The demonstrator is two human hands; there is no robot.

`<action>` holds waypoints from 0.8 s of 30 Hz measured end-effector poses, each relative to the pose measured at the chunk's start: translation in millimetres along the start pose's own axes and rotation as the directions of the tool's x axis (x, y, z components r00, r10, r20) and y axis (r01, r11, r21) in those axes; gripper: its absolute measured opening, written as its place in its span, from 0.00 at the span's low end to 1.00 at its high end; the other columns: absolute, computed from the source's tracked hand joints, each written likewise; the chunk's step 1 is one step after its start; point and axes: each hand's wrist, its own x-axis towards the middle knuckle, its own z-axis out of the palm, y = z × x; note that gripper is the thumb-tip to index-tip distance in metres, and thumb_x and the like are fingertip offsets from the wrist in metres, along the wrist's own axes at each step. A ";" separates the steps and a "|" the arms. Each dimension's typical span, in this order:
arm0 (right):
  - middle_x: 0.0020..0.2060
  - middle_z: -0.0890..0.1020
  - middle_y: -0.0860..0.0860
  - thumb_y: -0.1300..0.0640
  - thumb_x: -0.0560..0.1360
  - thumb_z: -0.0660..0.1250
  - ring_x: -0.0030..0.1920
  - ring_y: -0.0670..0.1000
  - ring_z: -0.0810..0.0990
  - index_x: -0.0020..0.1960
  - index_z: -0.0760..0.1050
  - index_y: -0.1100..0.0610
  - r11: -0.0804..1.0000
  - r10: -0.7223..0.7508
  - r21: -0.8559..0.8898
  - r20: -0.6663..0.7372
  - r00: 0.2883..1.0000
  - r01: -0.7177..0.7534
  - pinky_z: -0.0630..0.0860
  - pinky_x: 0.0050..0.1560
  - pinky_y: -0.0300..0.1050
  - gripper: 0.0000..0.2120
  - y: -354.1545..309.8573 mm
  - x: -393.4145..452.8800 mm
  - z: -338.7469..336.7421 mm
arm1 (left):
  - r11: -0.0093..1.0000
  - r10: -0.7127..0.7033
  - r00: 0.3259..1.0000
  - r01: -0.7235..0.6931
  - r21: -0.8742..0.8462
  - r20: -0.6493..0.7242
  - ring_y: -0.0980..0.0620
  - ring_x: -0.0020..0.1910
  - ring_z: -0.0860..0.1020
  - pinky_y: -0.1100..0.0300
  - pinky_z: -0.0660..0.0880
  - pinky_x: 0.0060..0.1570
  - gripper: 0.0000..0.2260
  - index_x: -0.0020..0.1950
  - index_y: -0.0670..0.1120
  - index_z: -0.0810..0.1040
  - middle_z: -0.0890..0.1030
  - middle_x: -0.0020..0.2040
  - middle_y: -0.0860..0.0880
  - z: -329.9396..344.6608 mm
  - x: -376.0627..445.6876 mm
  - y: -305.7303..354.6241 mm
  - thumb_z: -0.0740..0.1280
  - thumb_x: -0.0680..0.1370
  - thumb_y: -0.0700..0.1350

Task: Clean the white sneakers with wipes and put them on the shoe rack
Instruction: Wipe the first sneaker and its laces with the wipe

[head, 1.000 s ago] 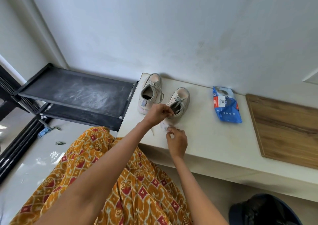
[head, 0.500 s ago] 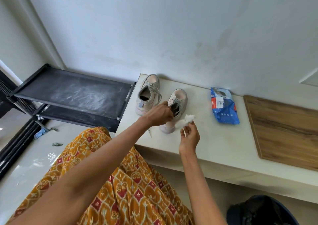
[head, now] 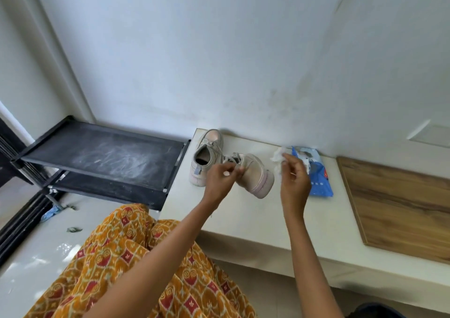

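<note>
Counter front strip lay bare below the shoes, open to a hand from the near edge. Upright sneaker stood at the counter's far left corner, against the wall. Tilted sneaker, held by left hand, filled the middle. Right hand with wipe blocked the gap to the wipes pack. Wooden board covered the right end. Shoe rack top shelf lay open, touching the counter's left side.
</note>
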 end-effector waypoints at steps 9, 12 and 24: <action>0.47 0.83 0.53 0.66 0.71 0.69 0.45 0.56 0.79 0.53 0.81 0.59 0.651 -0.414 -0.474 0.432 0.801 0.593 0.77 0.42 0.44 0.12 -8.7 -10.2 42.5 | 0.961 -0.022 1.000 0.019 -0.275 -0.008 0.51 0.36 0.66 0.56 0.62 0.38 0.23 0.37 0.31 0.73 0.70 0.32 0.45 -8.5 7.9 -16.8 0.68 0.72 0.54; 0.48 0.83 0.56 0.63 0.76 0.62 0.48 0.57 0.77 0.53 0.81 0.58 0.660 -0.159 -0.625 0.427 0.890 0.417 0.73 0.42 0.45 0.11 -12.4 23.4 55.3 | 0.976 -0.017 1.000 0.013 -0.217 -0.017 0.55 0.33 0.66 0.58 0.62 0.35 0.17 0.34 0.38 0.77 0.71 0.29 0.47 -1.5 6.8 -12.1 0.68 0.72 0.52; 0.50 0.80 0.55 0.64 0.76 0.64 0.50 0.54 0.79 0.54 0.80 0.60 0.876 -0.159 -0.431 0.169 0.973 0.218 0.70 0.47 0.35 0.09 -15.3 -31.2 38.5 | 0.989 -0.094 0.988 0.079 -0.126 -0.123 0.47 0.33 0.75 0.50 0.74 0.39 0.13 0.38 0.50 0.81 0.80 0.31 0.42 17.8 21.3 8.1 0.64 0.68 0.57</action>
